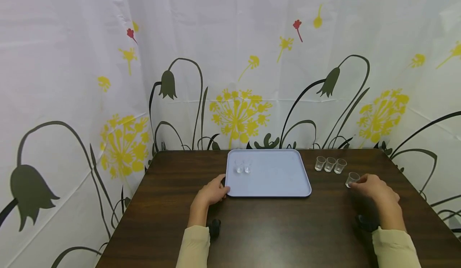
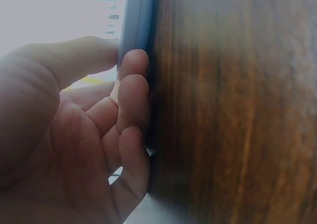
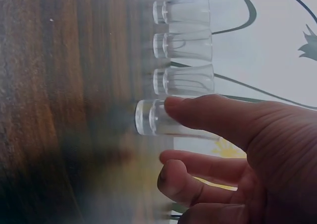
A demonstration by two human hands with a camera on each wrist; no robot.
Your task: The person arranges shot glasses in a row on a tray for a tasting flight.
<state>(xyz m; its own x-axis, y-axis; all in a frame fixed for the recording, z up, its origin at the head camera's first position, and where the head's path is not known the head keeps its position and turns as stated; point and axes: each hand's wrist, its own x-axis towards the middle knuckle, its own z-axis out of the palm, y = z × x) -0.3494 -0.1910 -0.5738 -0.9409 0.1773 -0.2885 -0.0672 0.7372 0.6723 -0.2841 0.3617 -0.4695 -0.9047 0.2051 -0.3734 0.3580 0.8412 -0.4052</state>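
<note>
At its left edge, a pale lavender tray (image 1: 270, 172) is held by my left hand (image 1: 211, 190). In the left wrist view the thumb lies at the tray's rim (image 2: 136, 26), with the curled fingers (image 2: 133, 97) against its side. Two small clear glasses (image 1: 243, 167) stand on the tray's left part. My right hand (image 1: 374, 190) is at another clear shot glass (image 1: 352, 179) on the table. Its thumb overlaps that glass (image 3: 146, 117) in the right wrist view, while the other fingers (image 3: 173, 177) stay apart from it.
A row of three clear shot glasses (image 1: 329, 164) stands right of the tray, behind the glass by my right hand. Everything rests on a dark wooden table (image 1: 273, 236). A white curtain (image 1: 230, 40) printed with flowers hangs behind the table and along its sides.
</note>
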